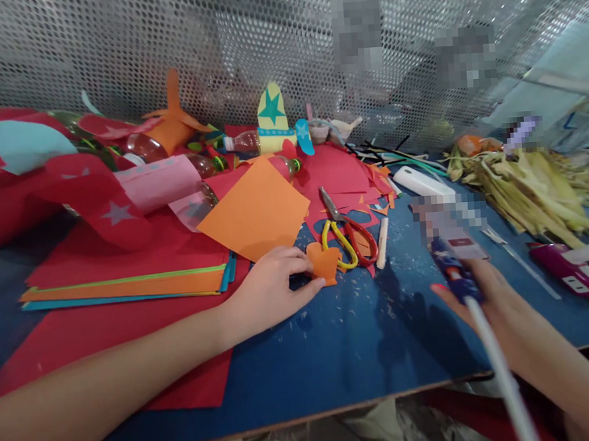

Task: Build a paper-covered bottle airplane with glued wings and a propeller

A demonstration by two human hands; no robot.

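On the blue table, my left hand [273, 285] pinches a small cut piece of orange paper [323, 264] between thumb and fingers. Scissors [345, 232] with one yellow and one red handle lie just beyond that piece, their blades half apart. To the right, my right hand [499, 298] grips what looks like a phone [460, 242], partly blurred out. A white cable [495, 361] with a dark blue patterned end [450, 267] runs down from it. Behind my left hand rests an orange paper square [257, 213].
Red sheets and a stack of coloured paper [129, 284] lie at left. Bottles [244, 142] dressed in cut paper stand or lie at the back by a perforated metal panel [164, 42]. Dry husks [526, 186] and a magenta glue gun [571, 269] are at right.
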